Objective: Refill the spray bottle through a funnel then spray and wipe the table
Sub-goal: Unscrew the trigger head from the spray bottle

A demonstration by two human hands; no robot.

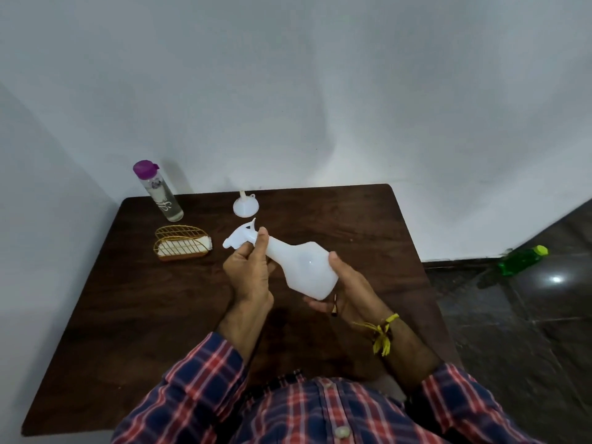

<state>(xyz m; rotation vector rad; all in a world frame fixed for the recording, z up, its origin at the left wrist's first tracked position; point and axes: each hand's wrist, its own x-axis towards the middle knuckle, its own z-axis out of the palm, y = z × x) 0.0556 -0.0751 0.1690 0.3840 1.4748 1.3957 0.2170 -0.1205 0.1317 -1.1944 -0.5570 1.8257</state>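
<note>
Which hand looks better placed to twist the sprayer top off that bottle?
Probably the left hand: its fingers already wrap the sprayer top, while the right hand cradles the bottle base.

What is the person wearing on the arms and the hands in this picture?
Both arms have checked shirt sleeves in navy, red and white, pushed up the forearms: left sleeve, right sleeve. The right wrist carries a knotted yellow thread band. The right hand has a dark finger ring. The left hand is bare.

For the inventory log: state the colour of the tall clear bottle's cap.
Purple cap, seen in the head view.
</note>
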